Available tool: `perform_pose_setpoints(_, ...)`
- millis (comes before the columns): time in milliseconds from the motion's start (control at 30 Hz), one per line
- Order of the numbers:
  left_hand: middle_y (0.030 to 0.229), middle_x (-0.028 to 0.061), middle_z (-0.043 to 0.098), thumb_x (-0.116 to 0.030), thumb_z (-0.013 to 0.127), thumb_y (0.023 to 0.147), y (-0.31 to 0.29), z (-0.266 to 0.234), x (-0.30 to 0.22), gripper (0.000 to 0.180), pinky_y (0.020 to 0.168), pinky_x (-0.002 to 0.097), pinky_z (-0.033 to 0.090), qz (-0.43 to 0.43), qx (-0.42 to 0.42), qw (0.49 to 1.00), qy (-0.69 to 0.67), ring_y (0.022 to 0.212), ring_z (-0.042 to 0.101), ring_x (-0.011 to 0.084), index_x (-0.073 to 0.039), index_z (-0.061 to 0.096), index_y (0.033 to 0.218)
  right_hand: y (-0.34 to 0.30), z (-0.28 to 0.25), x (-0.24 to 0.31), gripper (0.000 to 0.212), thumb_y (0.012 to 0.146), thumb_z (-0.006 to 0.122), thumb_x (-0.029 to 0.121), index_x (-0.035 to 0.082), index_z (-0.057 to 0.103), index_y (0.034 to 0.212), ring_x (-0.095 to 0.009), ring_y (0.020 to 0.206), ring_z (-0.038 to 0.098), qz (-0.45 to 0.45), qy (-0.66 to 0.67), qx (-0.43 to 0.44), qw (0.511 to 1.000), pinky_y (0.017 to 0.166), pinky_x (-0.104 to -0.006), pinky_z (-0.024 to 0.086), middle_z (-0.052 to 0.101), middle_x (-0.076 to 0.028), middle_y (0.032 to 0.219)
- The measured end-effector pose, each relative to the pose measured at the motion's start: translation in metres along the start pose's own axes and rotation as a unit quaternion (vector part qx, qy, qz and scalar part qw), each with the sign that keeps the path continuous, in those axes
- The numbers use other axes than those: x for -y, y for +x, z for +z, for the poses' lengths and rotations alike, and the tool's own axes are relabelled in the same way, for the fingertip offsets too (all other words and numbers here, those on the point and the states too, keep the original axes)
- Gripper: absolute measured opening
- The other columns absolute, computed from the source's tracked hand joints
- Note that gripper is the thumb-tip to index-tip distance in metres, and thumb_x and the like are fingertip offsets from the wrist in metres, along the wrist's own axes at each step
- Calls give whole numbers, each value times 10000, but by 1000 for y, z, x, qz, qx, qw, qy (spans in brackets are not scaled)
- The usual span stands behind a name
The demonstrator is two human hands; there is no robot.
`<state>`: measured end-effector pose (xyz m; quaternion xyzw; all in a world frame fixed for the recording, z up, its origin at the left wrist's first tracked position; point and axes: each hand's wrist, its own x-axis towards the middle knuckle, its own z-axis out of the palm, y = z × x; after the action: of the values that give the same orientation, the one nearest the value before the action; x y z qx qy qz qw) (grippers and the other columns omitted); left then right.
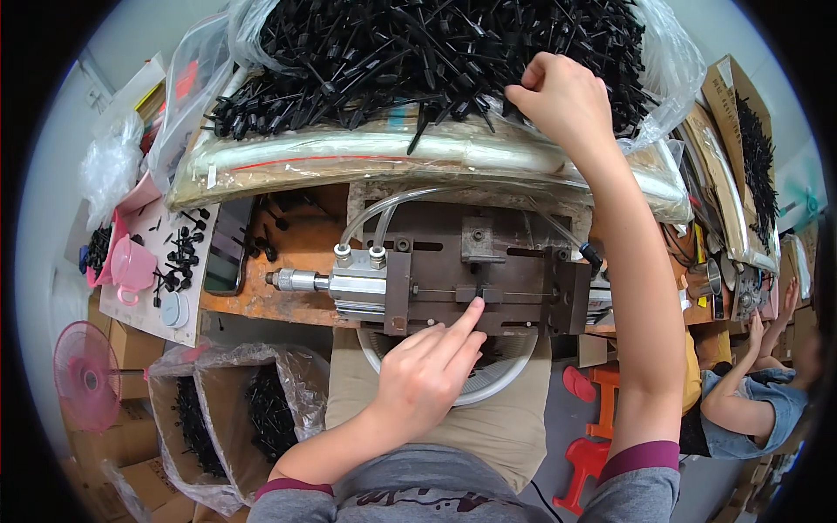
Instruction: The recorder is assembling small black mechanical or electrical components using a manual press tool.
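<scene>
My left hand (432, 366) reaches over a dark metal bench fixture (436, 235), its index finger stretched out and the tip on a small block (479, 295) at the fixture's middle. A small black part stands at that block, partly hidden by the fingertip. On the fixture's left sits a silver cylinder (360, 292) with clear hoses. My right hand (567, 96) is farther off, at the right front of a big heap of black plastic parts (375, 61) with thin stems. Its fingers are bent together; whatever may be between them is hidden.
A plastic-wrapped tray edge (418, 155) runs behind the fixture. A phone (228, 248) and a pink cup (133, 266) lie to the left. Below the fixture, a white-rimmed basket (493, 388) sits at my lap. Lined boxes (231, 418) stand lower left; another person (750, 405) sits at right.
</scene>
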<state>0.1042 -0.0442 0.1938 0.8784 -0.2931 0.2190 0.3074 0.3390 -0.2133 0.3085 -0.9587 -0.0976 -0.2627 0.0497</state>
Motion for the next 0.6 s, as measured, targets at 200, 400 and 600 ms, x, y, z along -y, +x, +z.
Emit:
perform_pose_setpoints(200, 1276, 178, 641, -80, 776, 712, 4, 8, -6, 241, 660, 295, 540, -3, 20, 998, 62, 714, 680, 218, -11, 690, 926, -14, 6, 0, 404, 722, 802, 375, 53, 661, 923, -242, 782, 668, 60, 86, -18, 994, 727, -361, 524, 673, -78, 814)
perform_pose_setpoints(400, 1257, 182, 651, -79, 754, 728, 10, 1, -5, 207, 582, 278, 501, -6, 33, 998, 44, 587, 621, 178, -7, 685, 909, -19, 0, -9, 381, 708, 807, 267, 23, 663, 963, -209, 714, 636, 51, 187, -12, 981, 688, -329, 511, 659, -95, 775)
perform_pose_setpoints(600, 1240, 196, 656, -73, 726, 742, 11, 1, -3, 181, 548, 276, 482, 1, 30, 999, 33, 536, 587, 170, 6, 680, 898, -34, -20, -31, 381, 726, 772, 219, 58, 708, 1065, -201, 705, 648, 73, 241, 11, 968, 694, -333, 522, 674, -84, 769)
